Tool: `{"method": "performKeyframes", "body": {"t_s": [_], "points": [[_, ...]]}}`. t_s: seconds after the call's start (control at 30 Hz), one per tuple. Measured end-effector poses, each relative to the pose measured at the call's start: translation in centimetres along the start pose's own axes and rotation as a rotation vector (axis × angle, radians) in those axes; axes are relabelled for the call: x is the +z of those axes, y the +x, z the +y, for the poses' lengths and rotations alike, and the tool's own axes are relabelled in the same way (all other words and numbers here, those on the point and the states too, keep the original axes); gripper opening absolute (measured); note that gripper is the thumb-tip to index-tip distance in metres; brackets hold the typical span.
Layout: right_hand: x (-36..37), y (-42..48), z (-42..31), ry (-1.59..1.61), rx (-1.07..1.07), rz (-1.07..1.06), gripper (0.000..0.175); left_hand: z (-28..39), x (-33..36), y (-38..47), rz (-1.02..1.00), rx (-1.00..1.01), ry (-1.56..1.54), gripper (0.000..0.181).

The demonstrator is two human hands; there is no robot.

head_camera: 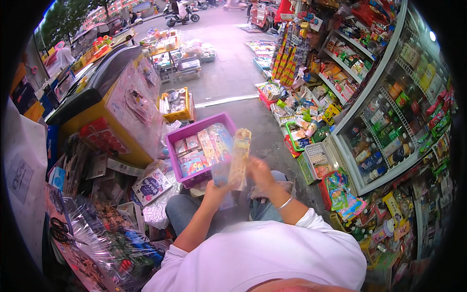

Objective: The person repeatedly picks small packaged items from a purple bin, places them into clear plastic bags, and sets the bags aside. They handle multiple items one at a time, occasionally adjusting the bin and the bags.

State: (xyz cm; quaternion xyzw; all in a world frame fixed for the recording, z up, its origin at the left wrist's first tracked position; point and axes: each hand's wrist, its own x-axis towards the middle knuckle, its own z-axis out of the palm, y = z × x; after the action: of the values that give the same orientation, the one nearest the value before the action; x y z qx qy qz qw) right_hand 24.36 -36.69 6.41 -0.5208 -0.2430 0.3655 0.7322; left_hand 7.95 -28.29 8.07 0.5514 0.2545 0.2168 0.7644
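My left hand (216, 192) grips a few flat printed packets by their lower end, above my lap. The front one is a long yellow packet (239, 155) with small printed figures, held nearly upright. A bluish clear packet (221, 173) shows behind my left fingers. My right hand (261, 172) is blurred beside the yellow packet's right edge; whether its fingers touch the packet cannot be made out. Just beyond my knees, a purple plastic bin (200, 127) contains several similar colourful flat packets (208, 144). The yellow packet overlaps the bin's right side in view.
To the left stand a yellow-and-black cabinet (126, 109) and piled goods, with scissors (62, 230) near. A yellow crate (176, 104) sits past the bin. On the right, snack baskets (297, 137) line the floor before a glass-door drinks fridge (386, 120). A street lies ahead.
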Motion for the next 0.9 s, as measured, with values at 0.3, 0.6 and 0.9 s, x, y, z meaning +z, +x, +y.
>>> {"method": "performKeyframes", "body": {"t_s": [0.3, 0.6, 0.9], "points": [[0.6, 0.6, -1.1, 0.218, 0.004, 0.248, 0.03, -1.3, -1.8, -0.3, 0.099, -0.141, 0.016, 0.028], [4.2, -0.2, 2.3, -0.145, -0.308, 0.22, 0.017, -2.9, 2.2, 0.3, 0.169, -0.049, -0.146, 0.032], [2.3, 6.7, -1.8, -0.133, -0.05, 0.06, 0.031, -2.9, -1.8, 0.3, 0.236, -0.137, -0.303, 0.029]]}}
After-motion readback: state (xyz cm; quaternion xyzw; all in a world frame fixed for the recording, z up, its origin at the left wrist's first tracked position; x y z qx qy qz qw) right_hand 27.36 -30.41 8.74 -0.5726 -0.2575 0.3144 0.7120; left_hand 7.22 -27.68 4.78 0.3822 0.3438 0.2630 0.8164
